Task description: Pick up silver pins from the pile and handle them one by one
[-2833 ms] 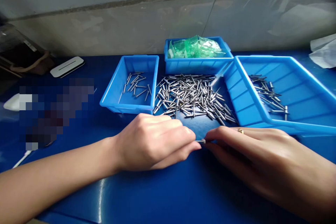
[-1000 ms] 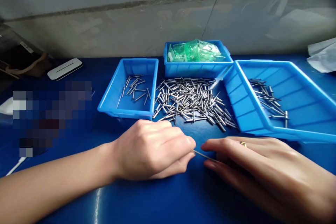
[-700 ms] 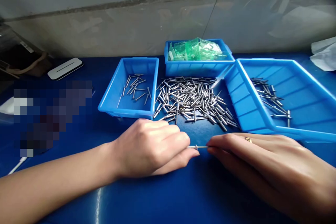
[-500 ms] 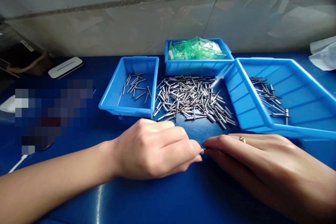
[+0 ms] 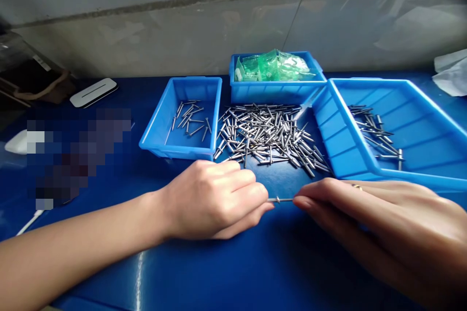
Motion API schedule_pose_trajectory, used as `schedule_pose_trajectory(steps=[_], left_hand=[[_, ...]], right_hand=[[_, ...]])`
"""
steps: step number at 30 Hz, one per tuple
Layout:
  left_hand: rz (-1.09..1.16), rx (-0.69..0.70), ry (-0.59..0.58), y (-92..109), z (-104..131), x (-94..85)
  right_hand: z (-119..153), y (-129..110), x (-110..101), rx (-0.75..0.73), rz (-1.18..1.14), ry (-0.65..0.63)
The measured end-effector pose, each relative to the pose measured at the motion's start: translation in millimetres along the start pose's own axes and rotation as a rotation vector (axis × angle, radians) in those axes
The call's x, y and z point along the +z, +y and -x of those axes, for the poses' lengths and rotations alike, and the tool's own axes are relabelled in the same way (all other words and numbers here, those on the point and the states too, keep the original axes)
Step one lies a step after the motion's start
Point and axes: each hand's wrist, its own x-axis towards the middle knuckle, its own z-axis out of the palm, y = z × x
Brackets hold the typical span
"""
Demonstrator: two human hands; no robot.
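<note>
Between my two hands a slim metal blind rivet [image 5: 278,199] lies level above the blue tabletop, its flange showing in the gap. My left hand [image 5: 219,201] is closed and pinches the rivet's left end, which its fingers hide. The thumb and forefinger of my right hand [image 5: 365,214], with a ring on one finger, pinch the thin right end. Just beyond my hands spreads a loose pile of similar blind rivets [image 5: 270,131].
A blue bin [image 5: 177,150] at left holds several screws. Another blue bin [image 5: 419,177] at right contains rivets. Behind the pile, a third bin [image 5: 277,92] holds green plastic bags [image 5: 270,65]. Farther left are a white device [image 5: 94,92] and a pixelated object [image 5: 80,150].
My hands have moved apart, the right one shifting rightward and the left slightly leftward. More of the rivet now shows between them.
</note>
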Motion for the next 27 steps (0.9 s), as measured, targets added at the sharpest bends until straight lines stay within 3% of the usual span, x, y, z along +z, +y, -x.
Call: schedule_pose_trajectory(steps=[6, 13, 19, 23, 27], left_hand=[[0.035, -0.02, 0.007, 0, 0, 0.9], [0.051, 0.018, 0.099, -2, 1, -2.9], [0.233, 0.056, 0.001, -2, -1, -14.5], [0.27, 0.077, 0.009, -3, -5, -16.9], [0.28, 0.142, 0.021, -2, -6, -11.3]], right_hand=[[-6, 4, -4, -0.073, -0.032, -0.029], [5, 4, 2, -0.1, -0.052, -0.059], [-10, -2, -3, -0.098, -0.123, -0.096], [-17, -2, -5, -0.169, -0.125, -0.12], [-8, -2, 0, -0.116, -0.097, -0.085]])
